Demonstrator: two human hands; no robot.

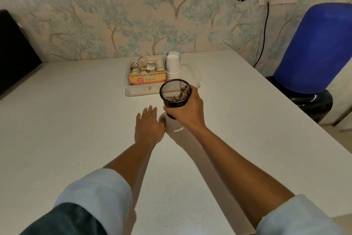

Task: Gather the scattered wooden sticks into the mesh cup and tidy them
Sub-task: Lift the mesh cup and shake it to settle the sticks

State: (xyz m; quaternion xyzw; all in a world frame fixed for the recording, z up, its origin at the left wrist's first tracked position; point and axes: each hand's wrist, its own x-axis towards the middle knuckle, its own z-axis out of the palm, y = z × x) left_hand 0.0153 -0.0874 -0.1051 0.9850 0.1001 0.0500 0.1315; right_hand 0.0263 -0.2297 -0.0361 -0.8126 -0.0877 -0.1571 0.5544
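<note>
Left hand (149, 126): palm down, fingers straight and slightly spread, forearm extended forward, sleeve rolled near the elbow. Right hand (185, 110): raised, fingers curled in a grip, forearm angled inward, sleeve likewise rolled.

The mesh cup (175, 96) is a round black wire-mesh holder, lifted off the table and tilted so its open mouth faces the camera. It sits just past centre, toward 12 o'clock. The wooden sticks (182, 94) are pale brown and thin, bunched inside against the cup's 4 o'clock wall.
</note>
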